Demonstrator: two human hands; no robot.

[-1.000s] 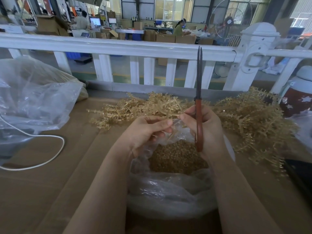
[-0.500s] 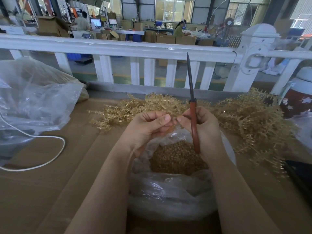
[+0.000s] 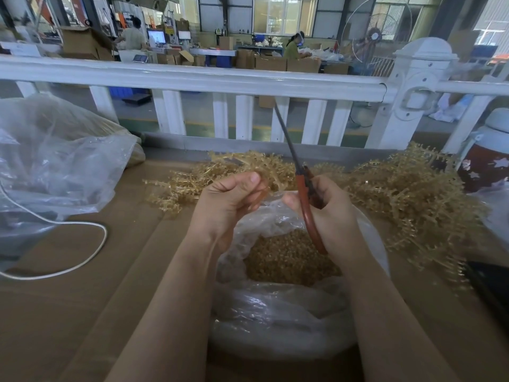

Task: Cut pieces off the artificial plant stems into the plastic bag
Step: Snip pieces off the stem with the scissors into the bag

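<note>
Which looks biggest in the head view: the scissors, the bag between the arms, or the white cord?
1. plastic bag
2. white cord and scissors: unsure; the cord's loop looks wider, but the scissors are nearer the camera and point away.

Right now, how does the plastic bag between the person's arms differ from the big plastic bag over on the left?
The plastic bag between the arms stands open at the top, showing golden cut pieces inside; the big plastic bag on the left lies slumped and crumpled, its contents hard to make out. The near one sits directly below both hands; the left one lies apart, with a white cord beside it. Both are clear, wrinkled plastic on the same brown table.
</note>
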